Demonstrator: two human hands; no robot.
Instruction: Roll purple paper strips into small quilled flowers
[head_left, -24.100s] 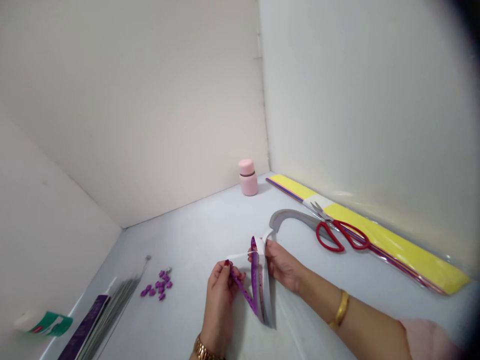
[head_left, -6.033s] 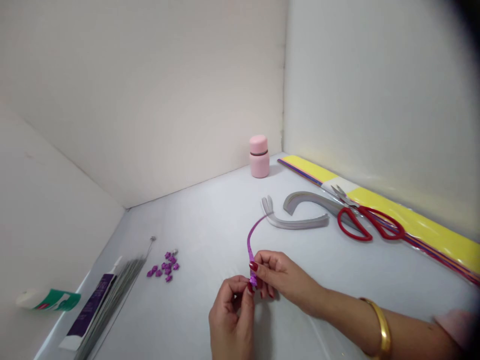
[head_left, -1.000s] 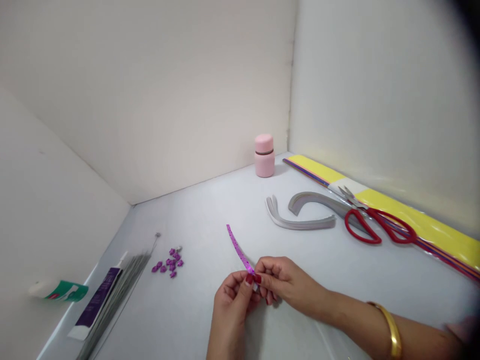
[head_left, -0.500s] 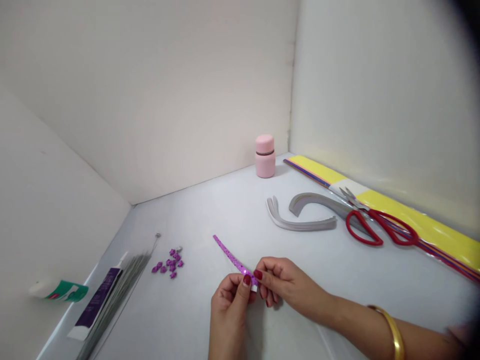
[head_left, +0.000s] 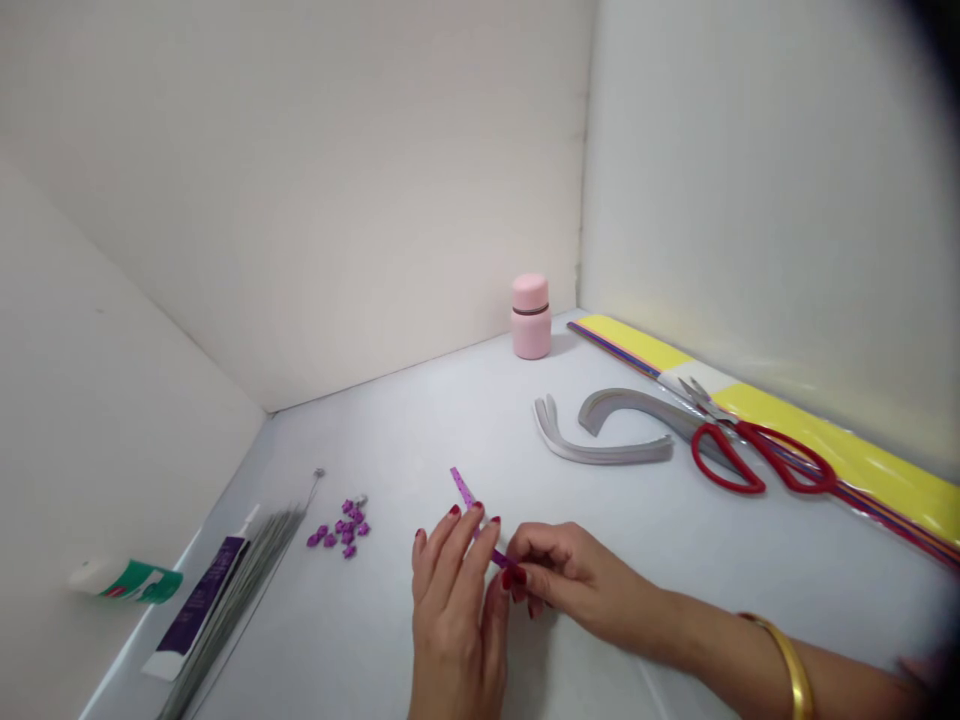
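Observation:
A purple paper strip (head_left: 462,487) with dark spots slants up and left from my right hand (head_left: 566,572). The thumb and forefinger of that hand pinch its lower end, and the pinched part is hidden. My left hand (head_left: 456,610) is open, its fingers stretched out across the strip's middle with the back of the hand up. Whether those fingers press on the strip I cannot tell. To the left of my hands lies a loose cluster of small purple folded paper stars (head_left: 346,528).
Red-handled scissors (head_left: 726,440) lie at right over grey paper strips (head_left: 637,400) and a yellow pack (head_left: 795,412). More pale strips (head_left: 600,452) curve nearby. A pink jar (head_left: 531,318) stands at the back. At left are wires (head_left: 240,610), a purple tube (head_left: 202,600) and a green-and-white tube (head_left: 135,582).
My left hand has let go of its thumb pinch and spread its fingers over the strip. The strip's free end has shifted right. My right hand still pinches the lower end.

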